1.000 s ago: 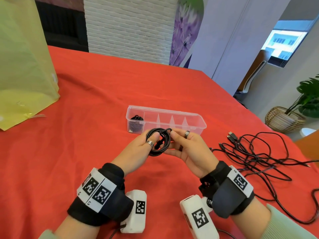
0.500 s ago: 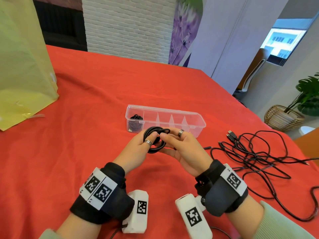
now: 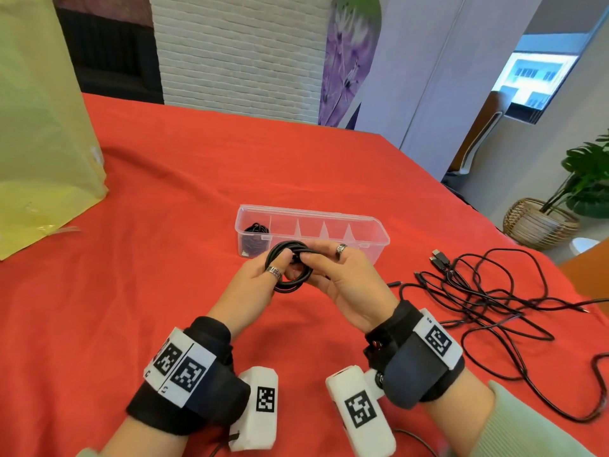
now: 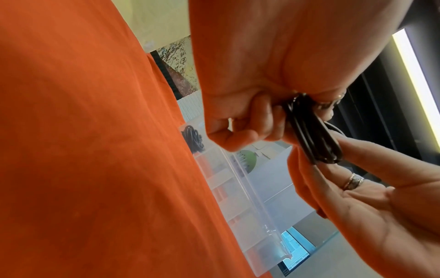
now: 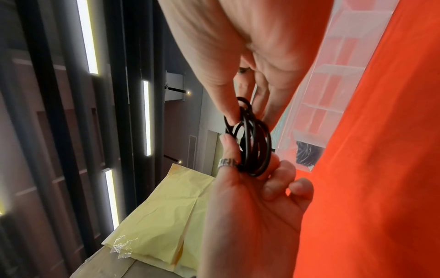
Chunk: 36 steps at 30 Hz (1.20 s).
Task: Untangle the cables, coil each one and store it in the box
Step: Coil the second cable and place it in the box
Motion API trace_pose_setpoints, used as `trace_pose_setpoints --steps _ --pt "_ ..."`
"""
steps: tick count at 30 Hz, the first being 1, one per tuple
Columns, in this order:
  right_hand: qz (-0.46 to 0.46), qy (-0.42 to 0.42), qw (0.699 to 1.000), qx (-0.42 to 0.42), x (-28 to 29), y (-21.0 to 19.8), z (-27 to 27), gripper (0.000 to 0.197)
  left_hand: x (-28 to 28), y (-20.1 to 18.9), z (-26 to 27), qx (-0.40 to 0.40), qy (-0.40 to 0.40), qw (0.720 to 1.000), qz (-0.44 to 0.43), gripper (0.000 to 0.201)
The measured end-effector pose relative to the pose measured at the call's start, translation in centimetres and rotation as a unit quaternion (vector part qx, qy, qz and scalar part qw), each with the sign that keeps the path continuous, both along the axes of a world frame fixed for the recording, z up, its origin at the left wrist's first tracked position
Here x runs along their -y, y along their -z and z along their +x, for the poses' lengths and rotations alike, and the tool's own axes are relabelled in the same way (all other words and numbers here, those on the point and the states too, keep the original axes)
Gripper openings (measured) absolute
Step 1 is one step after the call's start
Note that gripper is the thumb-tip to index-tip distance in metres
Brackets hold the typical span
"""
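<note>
The tabletop is viewed downward from the head; the coiled cable is shared close-up by both wrist views.

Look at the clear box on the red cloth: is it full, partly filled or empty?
Partly filled. The box has no lid on, one coiled cable sits in its leftmost compartment, and the other compartments show nothing inside.

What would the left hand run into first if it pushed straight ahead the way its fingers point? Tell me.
Probably the clear box. The left hand, holding the coiled cable, points at the box's near wall just ahead, by the end compartment holding another cable. Depth is hard to judge.
</note>
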State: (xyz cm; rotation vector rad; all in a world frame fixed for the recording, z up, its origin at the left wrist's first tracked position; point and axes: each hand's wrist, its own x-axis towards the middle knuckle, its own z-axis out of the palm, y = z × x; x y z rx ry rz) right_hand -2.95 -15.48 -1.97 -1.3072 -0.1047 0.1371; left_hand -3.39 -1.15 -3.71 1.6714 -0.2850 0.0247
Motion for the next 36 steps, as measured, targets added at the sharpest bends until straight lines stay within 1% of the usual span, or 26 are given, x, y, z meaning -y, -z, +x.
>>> trace_pose_setpoints --steps 5,8,10,12,13,15,16,18,20,22,24,27,30,31,33,34,36 --pt "-0.030 -0.031 0.999 0.001 0.5 -0.2 -0.2 0.015 -0.1 0.4 0.3 -0.020 0.010 1.000 -0.009 0.025" --pt "-0.040 -0.060 0.997 -0.017 0.9 -0.8 -0.2 0.015 -0.3 0.5 0.3 -0.051 0.030 0.998 -0.032 0.033" --pt "-0.055 -0.077 0.995 -0.025 1.0 -1.0 -0.4 0.018 -0.3 0.6 0.3 -0.066 0.032 0.997 -0.028 0.036" --pt "-0.058 -0.075 0.995 -0.028 0.9 -0.9 -0.6 0.023 -0.2 0.6 0.3 -0.067 0.032 0.997 -0.020 0.039" --pt "-0.055 -0.073 0.995 -0.030 0.8 -0.8 -0.6 0.025 -0.2 0.5 0.3 -0.064 0.032 0.997 -0.015 0.038" --pt "-0.042 -0.075 0.996 -0.035 0.7 -0.8 -0.5 0.025 -0.1 0.5 0.3 -0.052 0.032 0.998 -0.006 0.031" --pt "-0.035 -0.078 0.996 -0.038 0.7 -0.8 -0.4 0.027 0.0 0.5 0.3 -0.049 0.034 0.998 -0.009 0.028" --pt "-0.035 -0.088 0.995 -0.037 0.7 -0.8 -0.3 0.031 0.2 0.4 0.3 -0.062 0.047 0.996 -0.036 0.029" --pt "-0.077 -0.096 0.992 -0.010 0.6 -0.8 -0.3 0.025 0.3 0.3 0.2 -0.105 0.078 0.986 -0.100 0.031" --pt "-0.149 -0.095 0.984 0.025 0.5 -0.7 -0.4 0.011 0.2 0.1 0.0 -0.154 0.110 0.970 -0.153 0.034" --pt "-0.192 -0.094 0.976 0.044 0.7 -0.7 -0.6 0.008 0.0 0.0 -0.2 -0.187 0.148 0.954 -0.183 0.035" --pt "-0.203 -0.109 0.971 0.059 1.1 -0.9 -0.7 0.009 -0.4 -0.1 -0.1 -0.204 0.198 0.937 -0.203 0.042" --pt "-0.207 -0.154 0.963 0.078 1.3 -1.0 -0.5 0.010 -0.9 0.2 0.0 -0.224 0.236 0.915 -0.240 0.054" --pt "-0.199 -0.172 0.961 0.082 1.3 -1.1 -0.4 0.009 -1.0 0.3 0.0 -0.225 0.242 0.912 -0.244 0.058" --pt "-0.190 -0.186 0.960 0.085 1.3 -1.3 -0.3 0.008 -1.1 0.5 -0.1 -0.212 0.232 0.923 -0.224 0.053" --pt "-0.204 -0.181 0.958 0.094 1.3 -1.6 -0.2 0.011 -1.1 0.5 -0.1 -0.205 0.228 0.929 -0.209 0.048" --pt "-0.281 -0.157 0.937 0.139 1.3 -2.2 -0.3 0.015 -1.0 0.6 -0.2 -0.191 0.223 0.938 -0.186 0.041"
